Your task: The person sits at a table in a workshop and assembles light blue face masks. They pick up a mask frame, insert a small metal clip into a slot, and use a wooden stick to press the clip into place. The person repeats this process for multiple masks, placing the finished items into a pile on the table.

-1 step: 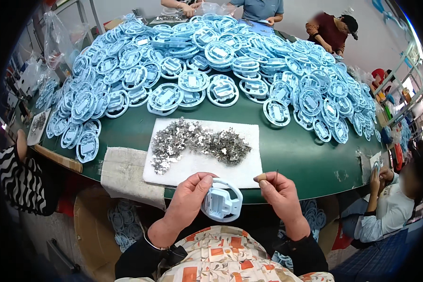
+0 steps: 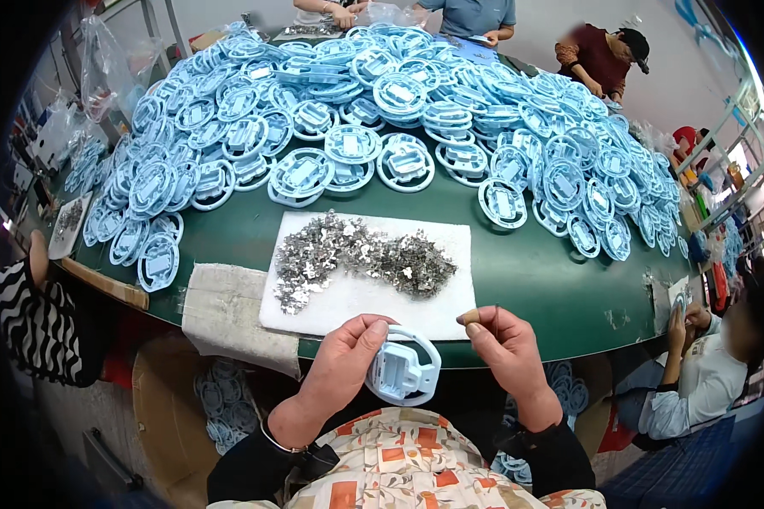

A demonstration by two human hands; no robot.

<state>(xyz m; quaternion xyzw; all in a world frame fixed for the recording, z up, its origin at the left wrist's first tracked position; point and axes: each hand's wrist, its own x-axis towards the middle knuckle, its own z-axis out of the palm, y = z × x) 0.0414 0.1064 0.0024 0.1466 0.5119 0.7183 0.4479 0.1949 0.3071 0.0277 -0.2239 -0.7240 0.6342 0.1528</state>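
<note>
My left hand [image 2: 341,366] pinches the rim of a light blue plastic toy steering wheel [image 2: 396,373] between thumb and fingers. The piece is tilted, with a hollow box-like recess in its middle facing up. To its right, apart from it, is my right hand [image 2: 509,352], closed in a pinch. A tan cover [image 2: 468,317] sits at the tip of its index finger. Whatever lies in that pinch is too small to make out. Just beyond both hands, small silvery metal clips [image 2: 412,265] lie heaped on a white foam pad [image 2: 382,324].
A large heap of similar blue wheels [image 2: 399,93] fills the far part of the green table [image 2: 433,195]. A grey cloth [image 2: 233,305] hangs over the near edge. Cardboard boxes [image 2: 157,416] with more wheels stand below. Several people work around the table.
</note>
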